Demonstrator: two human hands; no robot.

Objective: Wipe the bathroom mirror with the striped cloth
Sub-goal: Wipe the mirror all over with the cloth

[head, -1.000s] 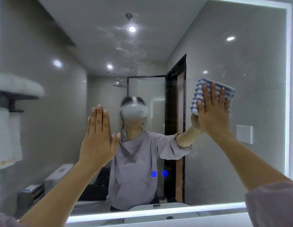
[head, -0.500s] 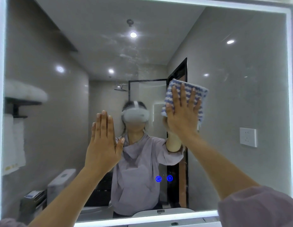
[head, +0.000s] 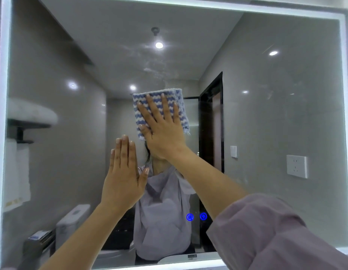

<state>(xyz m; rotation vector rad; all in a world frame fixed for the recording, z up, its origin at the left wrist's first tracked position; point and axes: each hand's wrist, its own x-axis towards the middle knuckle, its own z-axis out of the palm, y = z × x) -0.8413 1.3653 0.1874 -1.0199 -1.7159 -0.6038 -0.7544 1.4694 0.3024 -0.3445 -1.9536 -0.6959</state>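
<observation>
A large wall mirror (head: 276, 114) with a lit white border fills the view. My right hand (head: 162, 125) lies flat with spread, straight fingers on a folded blue-and-white striped cloth (head: 177, 106), pressing it against the glass just above the middle. Lower and to the left, my left hand (head: 123, 176) rests flat on the mirror, fingers straight and together, holding nothing. Faint smears show on the glass above the cloth.
Two blue touch buttons (head: 196, 216) glow low in the mirror's middle. The lit frame (head: 1, 133) edges the glass on all sides. Reflected in the glass are a person in a grey top, a towel shelf at left, a toilet and a wall socket at right.
My right hand has slid the cloth leftward across the glass, from the right-hand part to just above the middle. My left hand has stayed flat on the mirror.
</observation>
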